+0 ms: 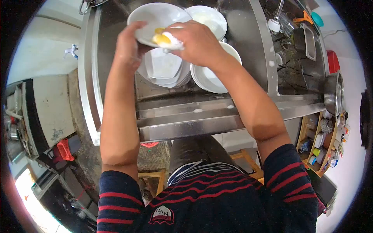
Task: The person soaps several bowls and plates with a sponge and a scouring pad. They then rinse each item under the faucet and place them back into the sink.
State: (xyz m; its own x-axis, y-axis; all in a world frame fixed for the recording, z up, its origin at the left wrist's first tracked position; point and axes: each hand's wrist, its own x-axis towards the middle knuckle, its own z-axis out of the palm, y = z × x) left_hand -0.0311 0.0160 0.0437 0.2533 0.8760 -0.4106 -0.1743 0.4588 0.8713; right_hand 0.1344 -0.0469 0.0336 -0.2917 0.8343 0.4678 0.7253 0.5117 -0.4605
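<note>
My left hand [130, 44] grips the left rim of a white bowl [171, 13], which is raised and tilted over the sink. In my right hand [196, 40] is a yellow sponge [161, 39] covered in white foam, pressed against the bowl's near rim. Below the bowl sits a stack of squarish white plates [163, 64]. Beside that stack, under my right forearm, are nested white bowls [210, 79]. Farther back lies a round white dish [210, 21] with cloudy liquid in it. My left fingers are slightly blurred.
The steel sink's front edge [190, 126] runs between my body and the dishes. At the right, a second basin [291, 73] holds utensils and a metal container [305, 42]. A steel bowl [334, 93] stands at its right edge. A wooden shelf [320, 143] with small items is lower right.
</note>
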